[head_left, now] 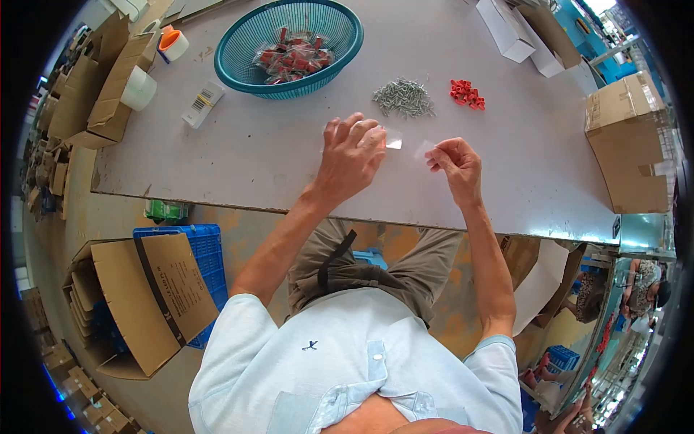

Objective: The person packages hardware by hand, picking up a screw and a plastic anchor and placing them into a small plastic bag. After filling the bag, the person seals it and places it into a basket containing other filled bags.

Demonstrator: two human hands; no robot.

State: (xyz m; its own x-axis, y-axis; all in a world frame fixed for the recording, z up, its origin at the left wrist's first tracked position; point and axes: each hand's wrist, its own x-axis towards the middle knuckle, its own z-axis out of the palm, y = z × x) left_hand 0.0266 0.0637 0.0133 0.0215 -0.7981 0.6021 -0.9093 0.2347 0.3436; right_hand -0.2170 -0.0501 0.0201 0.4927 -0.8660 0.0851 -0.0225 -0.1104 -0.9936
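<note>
My left hand (pixel 350 155) rests over the table, fingers bent and close together, on a small clear plastic bag (pixel 392 139) that shows past its fingertips. To the right, my right hand (pixel 457 163) pinches a thin piece of clear plastic (pixel 425 150) between thumb and fingers. A pile of silver screws (pixel 403 98) lies just beyond the hands, with small red parts (pixel 468 95) beside it. The teal basket (pixel 229 70) at the back holds several clear bags with red pieces (pixel 295 56).
A small white box (pixel 203 104), tape rolls (pixel 139 88) and an open carton (pixel 119 94) are at the left. White boxes (pixel 506 32) stand back right, a brown carton (pixel 627 141) at the right edge. People (pixel 640 289) are at lower right.
</note>
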